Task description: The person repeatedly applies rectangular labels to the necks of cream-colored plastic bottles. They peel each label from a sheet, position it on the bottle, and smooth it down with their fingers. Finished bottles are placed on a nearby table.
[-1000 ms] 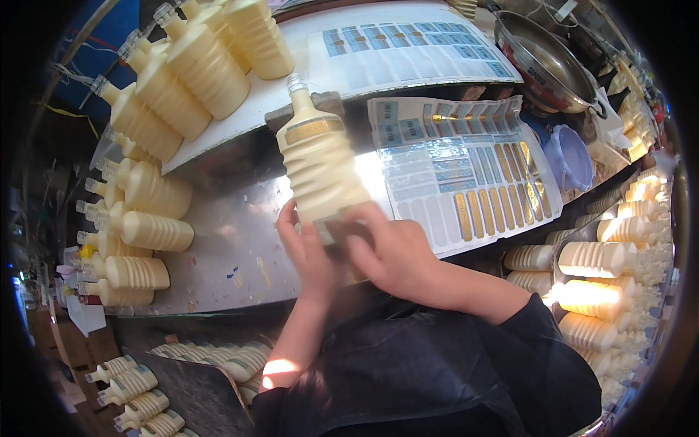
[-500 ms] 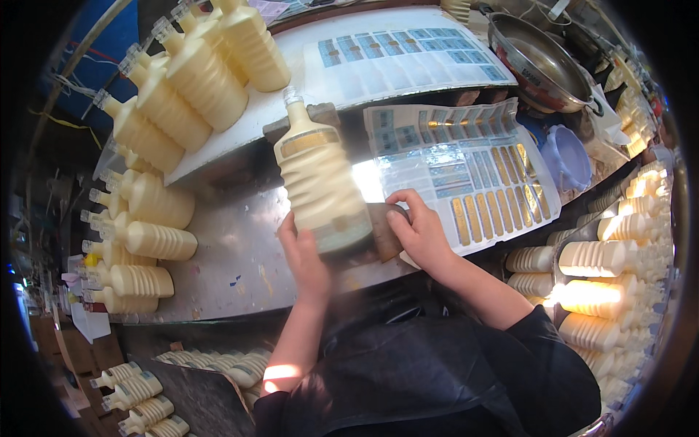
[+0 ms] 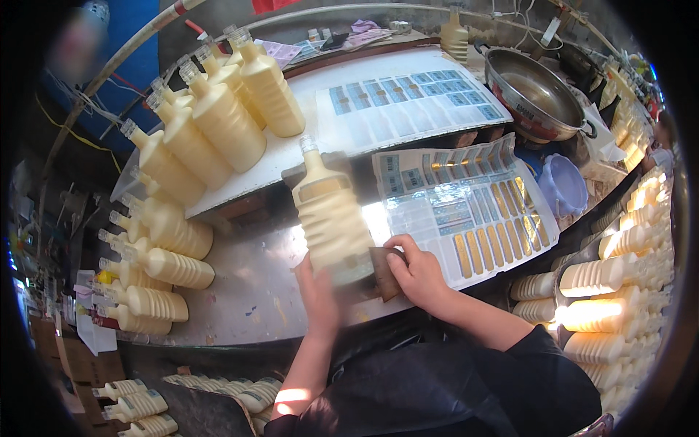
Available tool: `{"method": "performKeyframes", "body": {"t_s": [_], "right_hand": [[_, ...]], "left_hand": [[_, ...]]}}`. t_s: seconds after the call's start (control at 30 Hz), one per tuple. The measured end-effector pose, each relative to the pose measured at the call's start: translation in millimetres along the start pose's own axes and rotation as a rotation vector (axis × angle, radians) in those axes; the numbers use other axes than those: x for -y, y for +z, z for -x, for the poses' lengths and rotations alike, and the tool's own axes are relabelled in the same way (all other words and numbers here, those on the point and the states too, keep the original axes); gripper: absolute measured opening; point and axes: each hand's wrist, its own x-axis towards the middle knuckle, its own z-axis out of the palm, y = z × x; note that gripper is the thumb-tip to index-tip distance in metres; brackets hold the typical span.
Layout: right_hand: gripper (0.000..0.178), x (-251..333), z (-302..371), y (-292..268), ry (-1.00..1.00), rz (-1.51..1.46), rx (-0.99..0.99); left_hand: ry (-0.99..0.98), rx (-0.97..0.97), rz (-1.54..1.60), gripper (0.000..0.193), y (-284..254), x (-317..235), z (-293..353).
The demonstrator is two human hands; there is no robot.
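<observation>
While your left hand [image 3: 318,295] grips the bottle [image 3: 331,217] upright from below, your right hand [image 3: 416,271] pinches a brown scraper [image 3: 384,271] against its base.

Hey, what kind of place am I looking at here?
Probably a small bottling or labelling workshop: rows of cream ribbed bottles lie about a metal worktable, label sheets are spread out, and the left hand holds one bottle.
</observation>
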Motion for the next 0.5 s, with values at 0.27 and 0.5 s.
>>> {"method": "performKeyframes", "body": {"t_s": [0.27, 0.5], "right_hand": [[0.024, 16, -6, -16, 0.014, -0.187, -0.049], [0.017, 60, -3, 4, -0.216, 0.147, 0.22]], "left_hand": [[0.136, 0.156, -0.093, 0.053, -19, -11, -9], [0.295, -0.04, -0.363, 0.058, -7, -14, -7]]}}
